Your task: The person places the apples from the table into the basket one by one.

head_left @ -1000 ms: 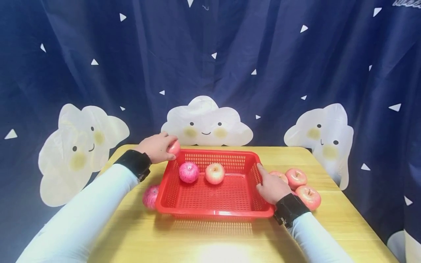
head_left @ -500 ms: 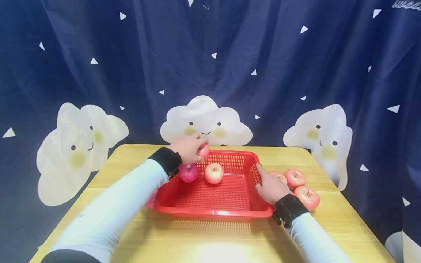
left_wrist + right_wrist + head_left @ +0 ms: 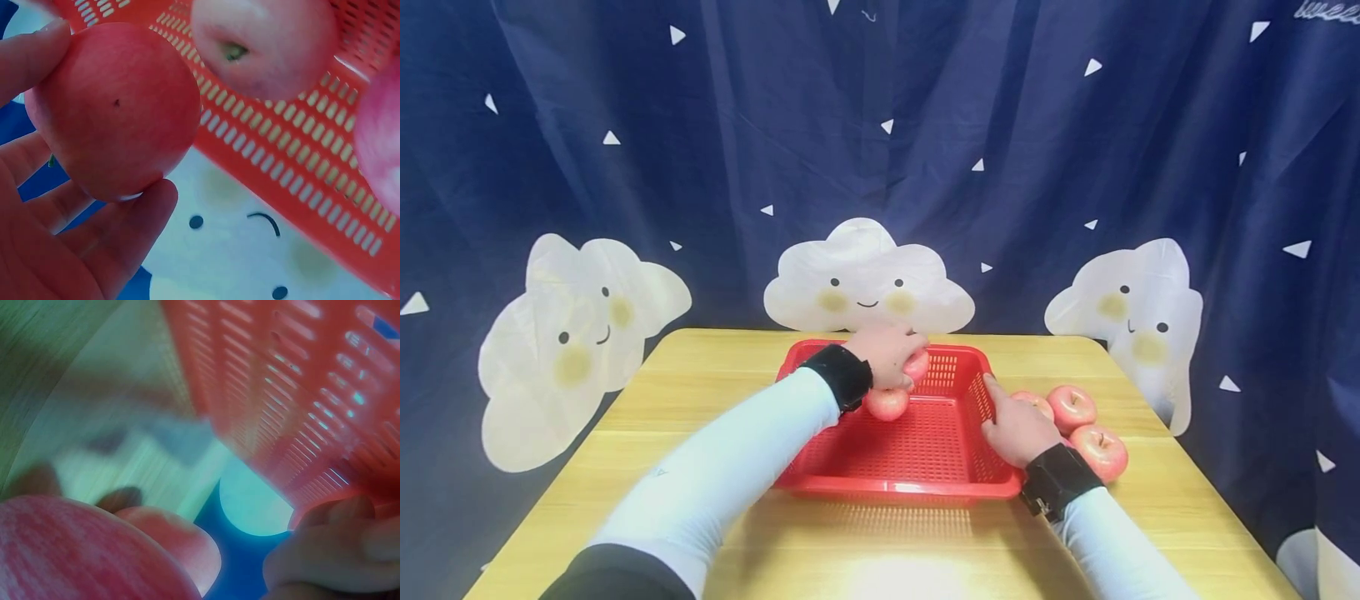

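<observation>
My left hand (image 3: 886,354) holds a red apple (image 3: 119,112) over the far part of the red plastic basket (image 3: 917,488), thumb on one side and fingers on the other. Just below it, a second apple (image 3: 887,405) sits inside the basket. A magenta round fruit (image 3: 382,140) shows at the edge of the left wrist view, while my left forearm hides it in the head view. My right hand (image 3: 1022,427) grips the basket's right rim, its thumb along the top edge.
Several apples (image 3: 1100,452) lie grouped on the wooden table (image 3: 1150,533) right of the basket, close beside my right hand. A dark blue curtain (image 3: 880,100) with white clouds hangs behind the table's far edge.
My left hand has carried the apple rightward from beyond the basket's left rim to above the apple inside. The right hand and basket have stayed put.
</observation>
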A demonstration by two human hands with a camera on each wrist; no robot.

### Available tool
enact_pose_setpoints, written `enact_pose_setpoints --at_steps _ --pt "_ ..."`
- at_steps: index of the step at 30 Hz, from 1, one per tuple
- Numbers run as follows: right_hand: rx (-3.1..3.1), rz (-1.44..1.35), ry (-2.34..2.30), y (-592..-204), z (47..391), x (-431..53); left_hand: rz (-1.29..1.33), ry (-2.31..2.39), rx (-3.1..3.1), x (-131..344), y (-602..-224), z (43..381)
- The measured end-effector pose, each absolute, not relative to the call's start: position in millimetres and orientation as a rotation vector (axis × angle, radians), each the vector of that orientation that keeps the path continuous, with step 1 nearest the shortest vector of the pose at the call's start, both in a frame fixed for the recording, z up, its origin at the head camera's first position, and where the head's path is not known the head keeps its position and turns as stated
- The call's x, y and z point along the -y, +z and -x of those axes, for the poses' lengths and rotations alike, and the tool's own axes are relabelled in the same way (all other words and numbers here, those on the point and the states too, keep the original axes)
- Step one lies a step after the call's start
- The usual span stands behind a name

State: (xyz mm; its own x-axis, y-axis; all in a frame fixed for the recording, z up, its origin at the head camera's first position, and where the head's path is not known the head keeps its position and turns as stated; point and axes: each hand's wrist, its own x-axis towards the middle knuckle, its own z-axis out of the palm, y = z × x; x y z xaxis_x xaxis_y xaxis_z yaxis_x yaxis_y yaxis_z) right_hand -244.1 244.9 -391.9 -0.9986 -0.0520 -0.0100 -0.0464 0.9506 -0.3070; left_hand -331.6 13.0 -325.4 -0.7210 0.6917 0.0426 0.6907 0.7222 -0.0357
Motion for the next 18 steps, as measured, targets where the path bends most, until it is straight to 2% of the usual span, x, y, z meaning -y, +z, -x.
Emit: enact_pose_setpoints --at_steps 18 --pt "-3.085 0.083 -0.492 -392.7 244.3 -245.7 1.194 0.027 2.944 -70.1 -352.6 330.8"
